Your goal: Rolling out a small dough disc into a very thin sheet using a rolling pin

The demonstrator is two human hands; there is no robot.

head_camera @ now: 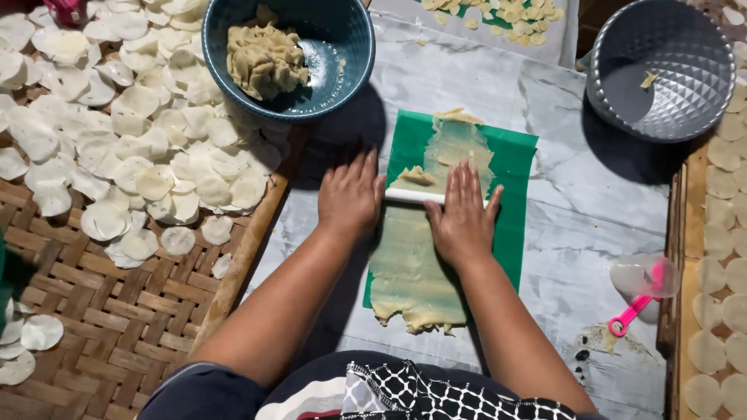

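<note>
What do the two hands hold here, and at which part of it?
Both hands, left hand and right hand, press flat on a white rolling pin, one at each end, over the dough sheet.

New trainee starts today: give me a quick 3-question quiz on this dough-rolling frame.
1. True or false: both hands rest on the white roller.
2. What does the blue bowl hold? A) water B) a dough lump C) cut discs
3. What colour is the sheet under the rolled dough?

Key: 1 true, left hand and right hand press flat on it; 2 B; 3 green.
</note>
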